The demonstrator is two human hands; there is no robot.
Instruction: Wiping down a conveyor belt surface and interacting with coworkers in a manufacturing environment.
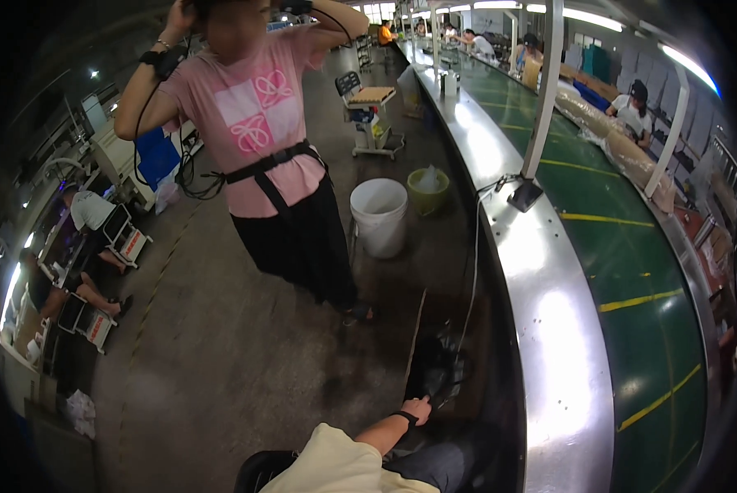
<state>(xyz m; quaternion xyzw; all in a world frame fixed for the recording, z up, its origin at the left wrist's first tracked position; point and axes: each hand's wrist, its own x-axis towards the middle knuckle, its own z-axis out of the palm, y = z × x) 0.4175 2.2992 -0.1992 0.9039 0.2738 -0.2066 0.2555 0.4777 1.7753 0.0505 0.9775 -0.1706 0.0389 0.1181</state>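
My left hand (pixel 417 408) reaches forward from a cream sleeve, with a black strap on its wrist. Its fingers are curled on the lower edge of a black plastic bag (pixel 436 367). The bag sits on the floor beside the steel side of a long conveyor (pixel 549 329). A thin board (pixel 418 329) stands on edge just left of the bag. A cable (pixel 472 271) hangs from the conveyor's rim down toward the bag. My right hand is out of view.
A person in a pink shirt (pixel 257 115) stands ahead on the concrete floor, both arms raised to the head. A white bucket (pixel 379 215) and a green bucket (pixel 428 191) stand by the conveyor. Seated workers are at left and along the green belt (pixel 647 271). A cart (pixel 368 119) stands farther back.
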